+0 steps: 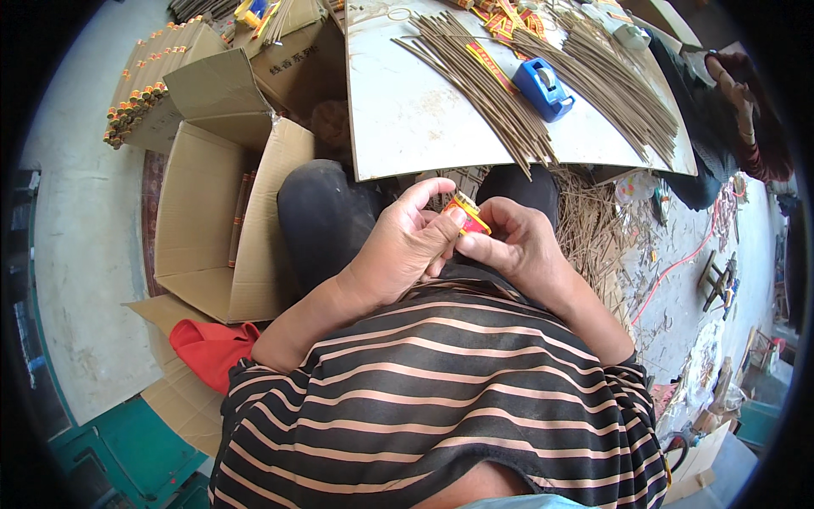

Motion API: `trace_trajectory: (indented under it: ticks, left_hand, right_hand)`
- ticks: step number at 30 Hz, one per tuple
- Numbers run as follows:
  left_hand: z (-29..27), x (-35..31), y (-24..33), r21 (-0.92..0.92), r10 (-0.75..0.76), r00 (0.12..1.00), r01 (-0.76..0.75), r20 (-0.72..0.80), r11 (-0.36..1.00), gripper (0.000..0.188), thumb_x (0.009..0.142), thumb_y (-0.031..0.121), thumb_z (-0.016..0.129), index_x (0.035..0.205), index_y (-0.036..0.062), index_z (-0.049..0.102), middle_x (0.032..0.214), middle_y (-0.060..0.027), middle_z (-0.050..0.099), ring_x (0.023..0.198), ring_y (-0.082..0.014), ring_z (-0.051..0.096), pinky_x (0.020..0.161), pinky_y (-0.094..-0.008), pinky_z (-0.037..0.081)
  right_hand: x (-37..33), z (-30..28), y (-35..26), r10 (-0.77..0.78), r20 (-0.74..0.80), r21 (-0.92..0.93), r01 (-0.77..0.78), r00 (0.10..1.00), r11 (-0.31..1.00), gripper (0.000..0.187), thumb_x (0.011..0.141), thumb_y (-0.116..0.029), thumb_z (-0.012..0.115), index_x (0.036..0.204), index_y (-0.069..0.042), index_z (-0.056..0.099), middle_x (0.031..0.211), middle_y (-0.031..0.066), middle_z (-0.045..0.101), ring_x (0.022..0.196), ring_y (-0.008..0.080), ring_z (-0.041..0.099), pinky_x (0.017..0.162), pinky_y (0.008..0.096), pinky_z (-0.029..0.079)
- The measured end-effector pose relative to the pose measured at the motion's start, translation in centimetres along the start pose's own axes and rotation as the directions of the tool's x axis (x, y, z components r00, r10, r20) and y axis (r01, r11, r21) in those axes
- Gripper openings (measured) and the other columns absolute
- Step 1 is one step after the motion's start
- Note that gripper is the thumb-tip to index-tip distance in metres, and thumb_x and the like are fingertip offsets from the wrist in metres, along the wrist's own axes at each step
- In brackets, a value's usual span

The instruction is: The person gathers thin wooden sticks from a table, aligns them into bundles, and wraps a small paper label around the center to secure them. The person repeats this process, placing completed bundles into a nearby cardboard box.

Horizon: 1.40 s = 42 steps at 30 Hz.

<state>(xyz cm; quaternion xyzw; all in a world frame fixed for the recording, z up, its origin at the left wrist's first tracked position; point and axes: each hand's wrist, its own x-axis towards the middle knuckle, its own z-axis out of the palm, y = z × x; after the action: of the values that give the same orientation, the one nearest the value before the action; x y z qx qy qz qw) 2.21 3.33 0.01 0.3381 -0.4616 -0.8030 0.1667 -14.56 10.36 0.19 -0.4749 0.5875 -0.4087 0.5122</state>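
Just above my lap, both hands are closed around a bundle of incense sticks [463, 200] wrapped in a red and yellow paper band. My left hand [405, 246] grips its left side, with the thumb lying on the band and the index finger curving over the top. From the other side, the fingers and thumb of my right hand [524, 242] pinch the band. Only one end of the bundle shows; the rest is hidden. Beyond my hands, loose brown incense sticks [483, 97] lie on the white table [407, 127], beside a blue tape dispenser [549, 100].
At my left stands an open cardboard box [199, 212] with a few bundles inside. Banded bundles [140, 97] are stacked farther left. A red cloth [212, 349] hangs by my left elbow. Scattered sticks [585, 233] cover the floor at right, where another person [738, 97] sits.
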Motion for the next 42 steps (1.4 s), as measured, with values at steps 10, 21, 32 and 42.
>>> trace_trajectory:
  ticks: [10,21,32,42]
  left_hand:
    - [-0.2,0.0,0.1,-0.114,-0.017,0.998,0.022,0.052,0.993,0.026,0.094,0.025,0.050,0.106,0.0021,0.047,0.069,-0.0014,0.049,0.052,-0.0039,0.044,0.044,-0.0155,0.035]
    - [-0.8,0.0,0.4,-0.227,-0.059,0.984,0.097,0.170,0.969,0.025,0.096,0.026,0.046,0.108,0.0037,0.045,0.071,-0.0040,0.051,0.051,-0.0063,0.046,0.045,-0.0158,0.039]
    - [-2.0,1.2,-0.1,-0.407,-0.059,0.915,0.235,0.400,0.882,0.026,0.095,0.030,0.045,0.103,0.0058,0.048,0.070,-0.0079,0.055,0.047,-0.0090,0.048,0.043,-0.0175,0.041]
    - [-2.3,2.1,-0.7,-0.457,-0.024,0.805,0.361,0.593,0.813,0.035,0.096,0.034,0.040,0.101,0.0011,0.050,0.070,-0.0107,0.056,0.045,-0.0111,0.051,0.038,-0.0199,0.043]
  right_hand:
    - [1.1,0.1,1.3,-0.164,-0.019,-0.047,0.163,0.986,0.986,0.025,0.085,-0.023,0.065,0.076,0.000,0.058,0.062,0.0015,0.051,0.059,0.0072,0.045,0.050,0.0232,0.039]
    - [1.6,0.1,2.1,-0.309,-0.032,-0.092,0.305,0.950,0.948,0.025,0.081,-0.023,0.069,0.074,-0.001,0.058,0.064,0.0045,0.053,0.058,0.0102,0.049,0.050,0.0249,0.041]
    - [2.9,-0.4,3.2,-0.413,-0.021,-0.025,0.413,0.910,0.911,0.028,0.073,-0.024,0.075,0.071,-0.004,0.055,0.065,0.0015,0.052,0.058,0.0090,0.047,0.051,0.0233,0.040]
    - [3.0,-1.3,1.3,-0.521,0.100,-0.032,0.526,0.848,0.850,0.034,0.073,-0.025,0.075,0.094,-0.002,0.063,0.079,0.0034,0.056,0.071,0.0107,0.052,0.062,0.0231,0.043]
